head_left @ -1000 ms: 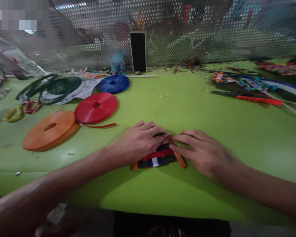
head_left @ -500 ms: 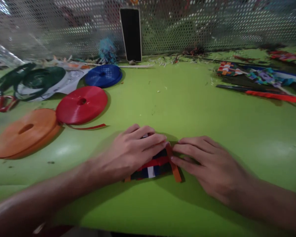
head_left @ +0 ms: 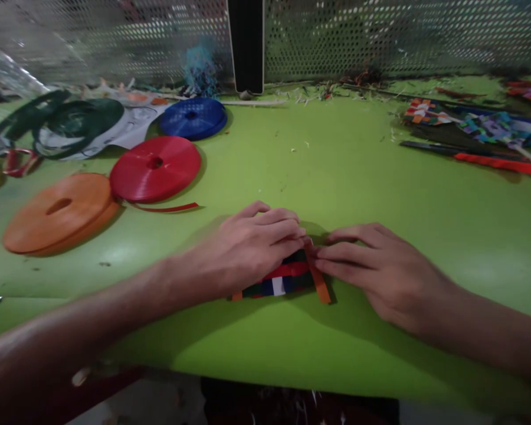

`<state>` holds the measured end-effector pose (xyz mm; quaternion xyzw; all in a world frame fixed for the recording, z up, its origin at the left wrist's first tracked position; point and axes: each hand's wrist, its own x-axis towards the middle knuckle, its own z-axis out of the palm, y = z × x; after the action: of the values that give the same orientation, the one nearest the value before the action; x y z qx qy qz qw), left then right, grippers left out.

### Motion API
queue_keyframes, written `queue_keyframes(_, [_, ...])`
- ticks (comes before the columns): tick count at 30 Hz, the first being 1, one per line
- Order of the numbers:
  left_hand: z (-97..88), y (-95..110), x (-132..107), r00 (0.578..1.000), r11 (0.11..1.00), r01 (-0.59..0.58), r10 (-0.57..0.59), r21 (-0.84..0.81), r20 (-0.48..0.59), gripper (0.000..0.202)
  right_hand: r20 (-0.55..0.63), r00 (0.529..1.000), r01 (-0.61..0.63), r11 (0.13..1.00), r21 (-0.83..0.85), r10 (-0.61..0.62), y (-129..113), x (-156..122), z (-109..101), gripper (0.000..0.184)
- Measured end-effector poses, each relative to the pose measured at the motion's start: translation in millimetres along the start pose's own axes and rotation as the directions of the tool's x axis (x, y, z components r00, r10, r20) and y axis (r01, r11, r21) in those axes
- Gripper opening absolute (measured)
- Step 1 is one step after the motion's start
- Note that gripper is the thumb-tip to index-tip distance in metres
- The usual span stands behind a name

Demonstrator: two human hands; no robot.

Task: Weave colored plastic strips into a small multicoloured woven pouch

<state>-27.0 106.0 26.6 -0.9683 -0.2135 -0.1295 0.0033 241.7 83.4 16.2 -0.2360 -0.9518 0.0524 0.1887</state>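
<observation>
A small piece woven from flat ribbon strips point(head_left: 278, 285), in red, white, blue and dark green, lies near the table's front edge. My left hand point(head_left: 256, 248) covers most of it, fingers bent and pressed down, fingertips at its upper right corner. Along the right side runs an orange strip point(head_left: 322, 286), its loose end slanting toward me. The fingertips of my right hand point(head_left: 371, 265) are held together against this strip, thumb side partly hidden. Another bit of orange shows at the lower left of the weave.
Orange point(head_left: 84, 203), red point(head_left: 177, 168), blue point(head_left: 194, 118) and green point(head_left: 77, 118) ribbon rolls lie to the left, scissors point(head_left: 22, 162) beyond them. A phone point(head_left: 248, 47) leans on the perforated metal screen point(head_left: 380, 41). Woven pieces point(head_left: 487, 127) and an orange-handled tool point(head_left: 500, 164) lie at right.
The view has tilted down, so everything sits higher and slightly right in the picture. Both hands keep nearly the same hold at the weave and orange strip.
</observation>
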Motion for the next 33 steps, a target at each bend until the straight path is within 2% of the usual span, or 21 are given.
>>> queue_keyframes(3, [1.9, 0, -1, 0.999, 1.0, 0.019, -0.019, 0.0, 0.027, 0.028, -0.005, 1.0, 0.005, 0.992, 0.123, -0.005, 8, 5, -4, 0.046])
queue_keyframes(6, [3.5, 0, -2, 0.999, 1.0, 0.025, -0.025, -0.001, 0.037, 0.029, 0.002, 0.997, -0.07, 0.976, 0.204, 0.071, 15, 14, -12, 0.038])
queue_keyframes(9, [3.8, 1, -2, 0.999, 0.999, 0.018, -0.02, 0.043, 0.032, 0.029, 0.017, 0.987, -0.157, 0.968, 0.194, 0.157, 19, 21, -15, 0.033])
queue_keyframes(14, [4.1, 5, -4, 1.0, 0.987, 0.02, -0.023, 0.159, 0.016, 0.024, -0.014, 0.996, -0.081, 0.988, 0.134, 0.084, 22, 24, -5, 0.03])
queue_keyframes(18, [7.9, 6, -8, 1.0, 0.981, 0.0, 0.006, 0.192, -0.031, 0.026, 0.008, 0.999, -0.054, 0.987, 0.152, 0.054, 25, 23, 3, 0.04])
queue_keyframes(22, [9.1, 8, -11, 0.991, 0.977, -0.042, 0.067, 0.211, -0.114, 0.026, 0.065, 0.993, -0.104, 0.981, 0.161, 0.094, 29, 21, 8, 0.055])
queue_keyframes(28, [2.3, 10, -9, 0.992, 0.97, -0.073, 0.094, 0.233, -0.08, 0.024, 0.061, 0.996, -0.077, 0.992, 0.099, 0.071, 29, 15, 15, 0.055])
queue_keyframes(33, [0.0, 11, -8, 0.996, 0.976, -0.06, 0.073, 0.208, -0.058, 0.026, 0.082, 0.995, -0.064, 0.997, 0.042, 0.06, 29, 17, 11, 0.06])
